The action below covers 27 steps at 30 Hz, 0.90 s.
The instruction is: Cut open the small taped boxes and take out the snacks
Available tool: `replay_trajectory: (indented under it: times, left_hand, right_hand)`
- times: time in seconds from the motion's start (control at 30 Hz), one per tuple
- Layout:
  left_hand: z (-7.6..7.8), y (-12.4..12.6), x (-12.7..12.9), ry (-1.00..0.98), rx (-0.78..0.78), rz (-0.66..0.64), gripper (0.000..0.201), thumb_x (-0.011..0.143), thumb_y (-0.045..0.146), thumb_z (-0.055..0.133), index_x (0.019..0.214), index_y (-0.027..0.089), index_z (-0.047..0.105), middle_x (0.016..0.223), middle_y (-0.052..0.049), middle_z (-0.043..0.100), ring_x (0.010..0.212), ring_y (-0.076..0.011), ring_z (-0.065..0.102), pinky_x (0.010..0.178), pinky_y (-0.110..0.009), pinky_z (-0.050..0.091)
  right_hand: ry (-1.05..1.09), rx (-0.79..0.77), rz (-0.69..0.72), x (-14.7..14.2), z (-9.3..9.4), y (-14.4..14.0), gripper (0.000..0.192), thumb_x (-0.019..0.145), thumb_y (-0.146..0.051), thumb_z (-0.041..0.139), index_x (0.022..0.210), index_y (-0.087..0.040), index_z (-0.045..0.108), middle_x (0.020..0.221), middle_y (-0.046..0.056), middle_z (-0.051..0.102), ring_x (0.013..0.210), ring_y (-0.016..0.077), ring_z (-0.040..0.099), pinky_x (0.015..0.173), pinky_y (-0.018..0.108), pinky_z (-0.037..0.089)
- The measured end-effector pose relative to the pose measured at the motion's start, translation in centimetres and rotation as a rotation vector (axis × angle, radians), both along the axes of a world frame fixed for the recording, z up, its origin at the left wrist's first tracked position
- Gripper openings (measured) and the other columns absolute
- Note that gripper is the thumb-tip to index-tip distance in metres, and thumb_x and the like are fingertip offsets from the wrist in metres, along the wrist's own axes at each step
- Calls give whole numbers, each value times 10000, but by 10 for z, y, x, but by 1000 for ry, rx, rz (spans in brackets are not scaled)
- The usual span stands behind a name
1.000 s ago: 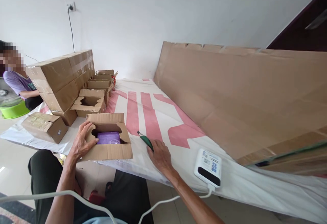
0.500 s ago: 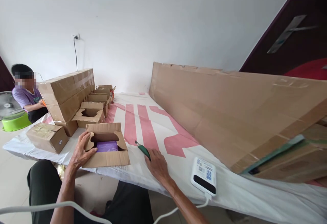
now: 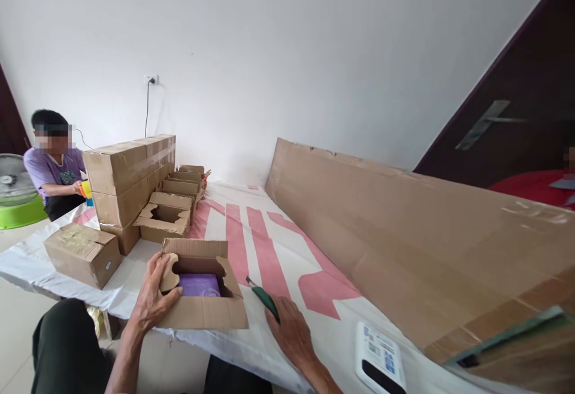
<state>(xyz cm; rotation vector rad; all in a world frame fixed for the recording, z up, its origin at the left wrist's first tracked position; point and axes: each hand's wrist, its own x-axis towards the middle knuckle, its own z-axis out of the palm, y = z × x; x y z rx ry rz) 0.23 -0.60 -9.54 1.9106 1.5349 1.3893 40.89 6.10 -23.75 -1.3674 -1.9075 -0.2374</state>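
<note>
Left hand [image 3: 153, 299] grips the near-left side flap of a small open brown cardboard box [image 3: 203, 292], thumb tucked over the flap, just as it did a second ago. Inside the box, just right of that hand, lies a purple plastic-wrapped packet [image 3: 199, 284]. Right hand [image 3: 291, 333] rests palm down on the white sheet with pink stripes [image 3: 256, 244], fingers loosely closed on a green-handled cutter [image 3: 263, 299] whose tip points toward the box. Neither hand has moved over the last second; only the view has lifted, so the box remains unsealed. Farther left of the left hand, stacked brown cartons [image 3: 128, 172] stand
</note>
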Motion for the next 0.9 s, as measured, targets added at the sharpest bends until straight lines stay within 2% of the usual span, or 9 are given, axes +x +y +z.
replay_trajectory:
  times: [0.17,0.43,0.63,0.77,0.9]
  left_hand:
    - [1,-3,7,19,-53,22,726,888,304,734,1587,272,541,1719,-160,375,1563,-391,475,1272,-579,439]
    - [0,-5,12,30,-86,43,779,845,279,729,1598,279,528,1732,-157,364,1553,-393,498,1248,-557,478]
    - [2,-10,13,21,-144,29,805,854,327,758,1614,239,509,1771,-184,310,1546,-399,506,1254,-554,473]
    - [2,-11,13,18,-140,36,802,848,323,771,1605,241,519,1759,-183,332,1535,-392,519,1256,-543,473]
    - [0,-7,10,34,-105,54,782,846,300,768,1591,257,533,1721,-173,387,1523,-381,526,1241,-533,486]
  right_hand:
    - [11,-45,33,9,-13,4,329,1064,-377,476,1264,-254,707,1068,89,760,998,289,736,870,444,609]
    - [3,-56,19,19,-35,11,373,1071,-420,460,1314,-269,698,1151,99,777,1074,308,741,921,461,609]
    - [-26,-82,42,24,-34,10,397,1072,-435,429,1306,-240,684,1125,114,770,1069,332,725,952,507,593]
    - [-5,-104,69,25,-35,13,405,1059,-454,425,1278,-244,693,1095,122,765,1055,344,720,944,520,592]
    - [25,-153,22,18,-23,10,416,1039,-473,409,1220,-249,708,1087,135,758,1057,358,709,953,533,575]
